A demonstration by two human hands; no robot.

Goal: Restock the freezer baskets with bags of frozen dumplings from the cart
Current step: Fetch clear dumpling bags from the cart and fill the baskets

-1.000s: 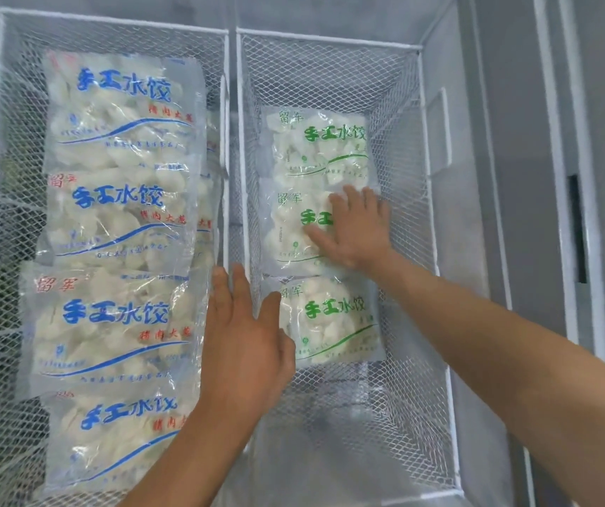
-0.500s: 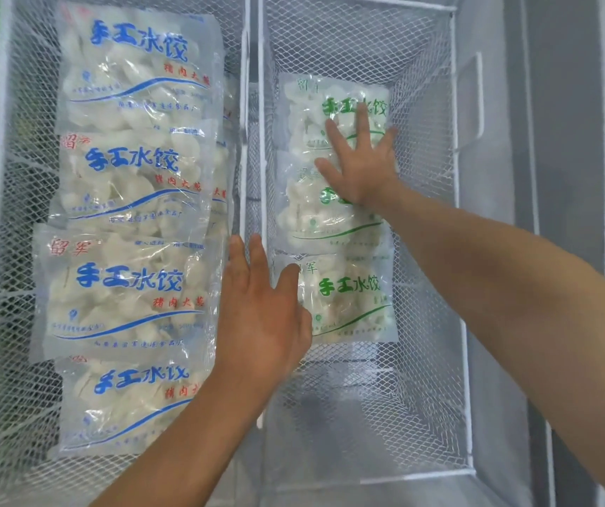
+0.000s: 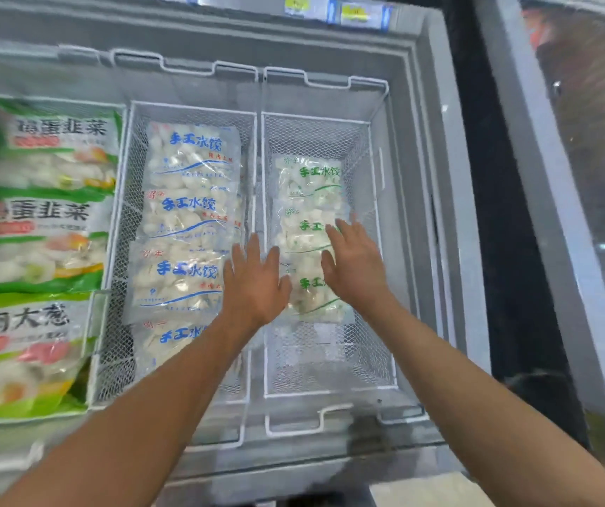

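Two white wire baskets sit side by side in an open chest freezer. The left basket (image 3: 120,228) holds several clear dumpling bags with blue print (image 3: 191,159). The right basket (image 3: 374,148) holds three clear dumpling bags with green print (image 3: 308,177) in a row. My left hand (image 3: 255,283) hovers with straight fingers over the wire divider between the baskets. My right hand (image 3: 354,263) is spread, fingers straight, above the middle and near green-print bags. Neither hand holds anything. Whether either touches a bag is unclear.
Green-edged dumpling packs (image 3: 48,221) fill the compartment at the left. The grey freezer rim (image 3: 425,177) surrounds the baskets. Price tags (image 3: 352,11) hang on a shelf behind. A second glass-topped freezer (image 3: 586,177) stands at the right across a dark gap. The near end of the right basket shows bare mesh.
The view has pulled back and up, showing the whole freezer. My right hand has drawn back from the far green-print bag toward the near ones. My left hand stays over the divider.
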